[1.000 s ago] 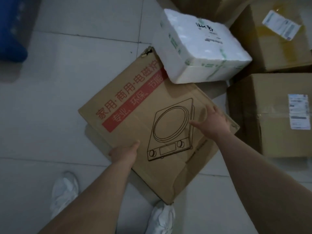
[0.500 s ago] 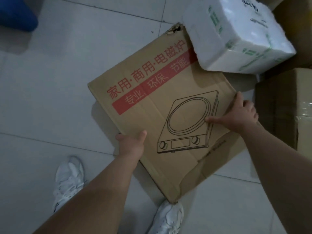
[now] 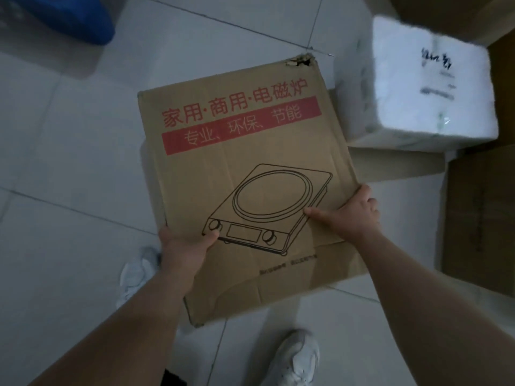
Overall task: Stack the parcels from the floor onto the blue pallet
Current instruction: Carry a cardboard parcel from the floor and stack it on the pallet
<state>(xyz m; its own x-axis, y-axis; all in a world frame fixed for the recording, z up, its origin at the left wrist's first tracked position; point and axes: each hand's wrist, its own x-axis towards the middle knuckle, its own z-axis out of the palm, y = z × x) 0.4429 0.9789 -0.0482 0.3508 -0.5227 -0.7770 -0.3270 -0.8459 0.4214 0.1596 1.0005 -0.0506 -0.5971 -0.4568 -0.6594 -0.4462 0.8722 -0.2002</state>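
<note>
A flat brown cardboard parcel (image 3: 245, 174) with red print and a line drawing of a cooktop is held up off the tiled floor in front of me. My left hand (image 3: 182, 246) grips its left edge, thumb on top. My right hand (image 3: 354, 213) grips its right edge, thumb pressed on the printed face. One far corner of the parcel is torn. A corner of the blue pallet (image 3: 69, 18) shows at the top left.
A white foam parcel (image 3: 429, 96) sits to the right on a low brown box (image 3: 395, 162). More brown cardboard boxes (image 3: 482, 218) stand at the right edge and top right. My white shoes (image 3: 295, 358) are on the pale tiled floor below.
Both hands took hold of the cooktop parcel's edges, raised it off the floor and turned it so its print faces me. It has come away from the white foam parcel.
</note>
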